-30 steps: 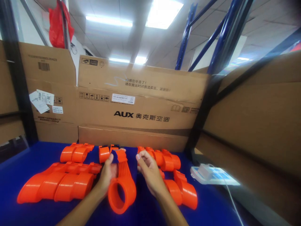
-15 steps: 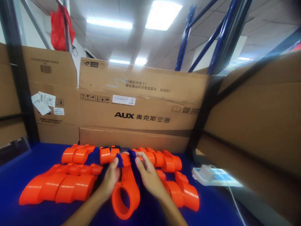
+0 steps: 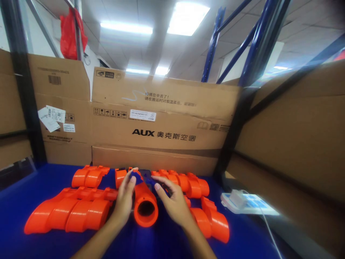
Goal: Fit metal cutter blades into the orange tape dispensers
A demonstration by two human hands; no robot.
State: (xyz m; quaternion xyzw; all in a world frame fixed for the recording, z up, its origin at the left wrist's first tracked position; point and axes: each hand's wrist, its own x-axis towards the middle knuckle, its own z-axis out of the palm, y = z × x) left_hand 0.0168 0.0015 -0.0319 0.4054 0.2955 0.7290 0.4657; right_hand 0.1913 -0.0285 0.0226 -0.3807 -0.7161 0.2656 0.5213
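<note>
In the middle of the head view is an orange plastic part with a round tube-like ring (image 3: 146, 212), its open end turned toward me. My left hand (image 3: 124, 198) is closed on its upper end, where a dark blue piece (image 3: 137, 176), apparently fabric, lies across it. On the other side, my right hand (image 3: 171, 198) pinches a blue strip (image 3: 151, 180) between thumb and fingers. How the blue pieces join the part is hidden by the fingers. Behind the hands sits a dark flat object (image 3: 146, 174), partly covered.
Rows of similar orange parts lie at left (image 3: 87, 214), back left (image 3: 86, 177), back right (image 3: 198, 187) and right (image 3: 219, 223) on the blue surface (image 3: 16, 194). A power strip (image 3: 249, 204) with a cable is at right. A cardboard wall (image 3: 161, 124) stands behind.
The orange part has tilted, its ring end coming up and turning its opening toward me. My left hand has shifted slightly, and my right fingers have moved a little downward.
</note>
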